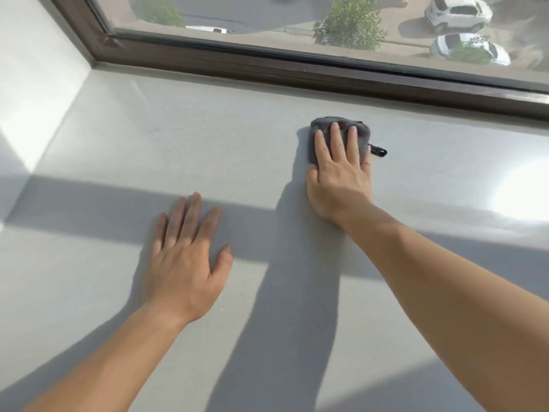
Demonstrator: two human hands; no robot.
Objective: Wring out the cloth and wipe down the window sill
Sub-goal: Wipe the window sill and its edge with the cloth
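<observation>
A small dark grey cloth [361, 136] with a black hanging loop lies bunched on the pale grey window sill [208, 138], a short way in front of the window frame. My right hand [338, 171] presses flat on the cloth with straight fingers, covering most of it. My left hand [184, 260] rests flat on the bare sill, nearer to me and to the left, fingers spread and holding nothing.
A dark brown window frame [297, 69] runs along the sill's far edge, with glass above it. A white side wall [32, 84] closes the sill at the left. Bands of shadow and a bright sun patch at the right cross the sill.
</observation>
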